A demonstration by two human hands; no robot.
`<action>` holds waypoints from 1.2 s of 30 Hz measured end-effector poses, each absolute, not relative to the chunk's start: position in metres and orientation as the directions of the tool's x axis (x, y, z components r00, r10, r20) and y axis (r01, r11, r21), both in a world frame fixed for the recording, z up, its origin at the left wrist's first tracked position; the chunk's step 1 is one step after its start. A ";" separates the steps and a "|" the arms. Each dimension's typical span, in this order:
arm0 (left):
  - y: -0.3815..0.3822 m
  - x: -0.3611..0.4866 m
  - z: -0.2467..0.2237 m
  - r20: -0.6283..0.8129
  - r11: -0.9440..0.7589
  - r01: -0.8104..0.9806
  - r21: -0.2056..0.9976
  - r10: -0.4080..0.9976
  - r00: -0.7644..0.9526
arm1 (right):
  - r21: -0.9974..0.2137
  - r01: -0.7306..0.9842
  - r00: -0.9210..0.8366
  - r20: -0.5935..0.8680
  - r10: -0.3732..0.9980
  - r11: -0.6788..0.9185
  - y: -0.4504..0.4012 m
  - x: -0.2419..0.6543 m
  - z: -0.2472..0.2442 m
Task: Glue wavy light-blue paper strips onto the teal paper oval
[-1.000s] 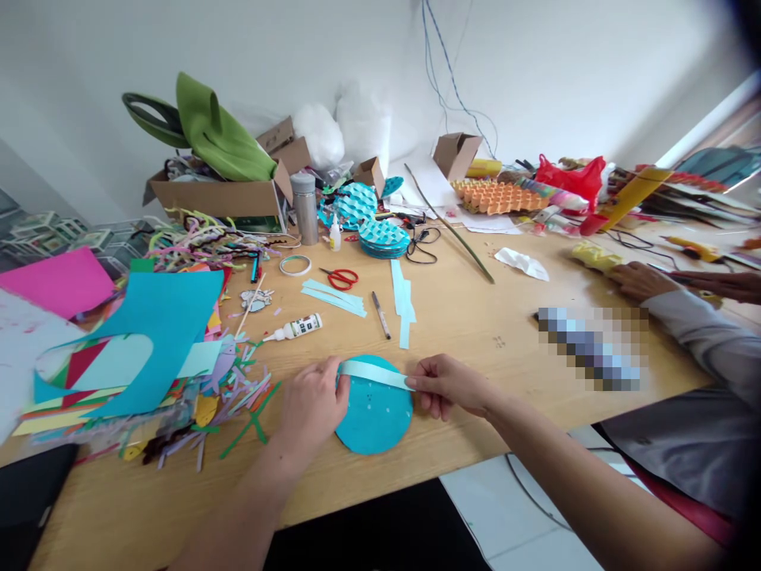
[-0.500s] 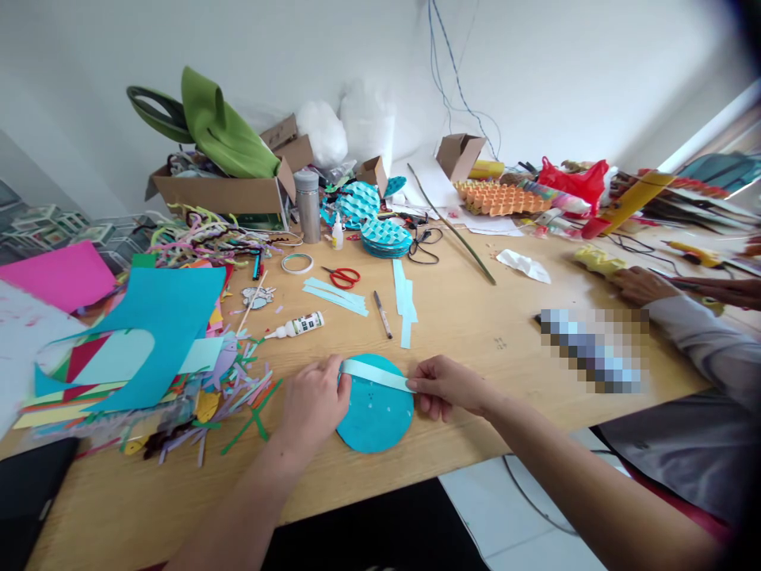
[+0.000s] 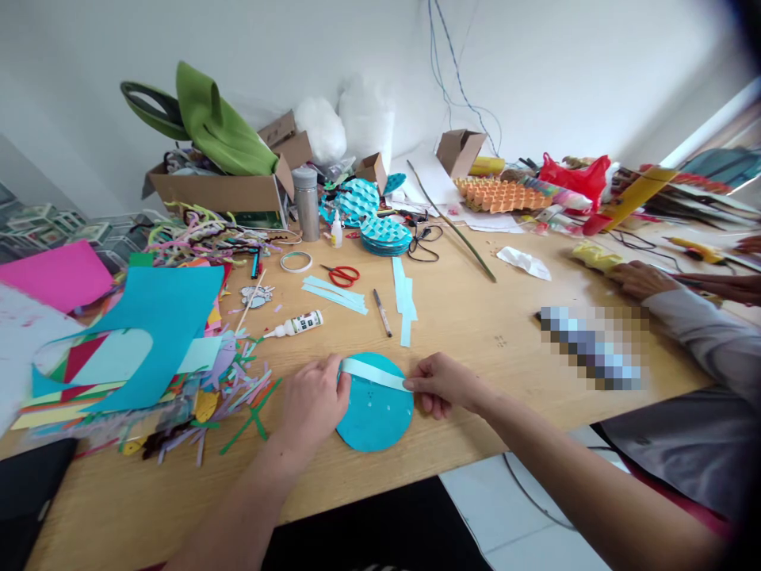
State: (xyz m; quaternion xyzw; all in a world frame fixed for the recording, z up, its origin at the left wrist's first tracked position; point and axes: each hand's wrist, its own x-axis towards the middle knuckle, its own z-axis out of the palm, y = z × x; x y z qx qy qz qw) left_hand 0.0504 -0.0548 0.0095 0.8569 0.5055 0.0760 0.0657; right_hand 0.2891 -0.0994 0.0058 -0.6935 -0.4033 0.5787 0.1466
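Pale blue paper strip, in the head view, lying lengthwise across the upper part of a round blue paper disc, near the front edge of the wooden table. Seen at the strip's right end, just past the disc's edge: right hand, thumb and forefinger pinching the paper, other fingers curled beneath. At the left end: left hand, fingers bent and close together, thumb at the disc's left edge; whether pinching the strip or only pressing it down, cannot tell. Small pale marks on the disc, below the strip.

Beyond the disc, well within the tabletop: more pale blue strips in an overlapping row, a slim pen, a white glue bottle on its side with nozzle to the left, red-handled scissors and a ring of tape. Left of the left hand, a heap of coloured paper scraps, partly under a blue sheet with a rounded cut-out. Farther back, blue egg-carton pieces beside a small dropper bottle. At far right, a co-worker's hand beside a yellow piece.
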 end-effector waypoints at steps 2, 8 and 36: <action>-0.055 0.050 0.009 0.072 -0.488 0.852 0.189 0.872 0.483 | -0.671 0.385 0.007 -0.685 0.728 -0.634 -0.100 0.289 0.006; -0.055 0.050 0.009 0.084 -0.497 0.847 0.191 0.868 0.490 | -0.670 0.375 0.017 -0.685 0.728 -0.640 -0.101 0.287 0.005; -0.055 0.050 0.008 0.093 -0.499 0.848 0.179 0.866 0.491 | -0.660 0.432 -0.022 -0.689 0.724 -0.615 -0.100 0.290 0.014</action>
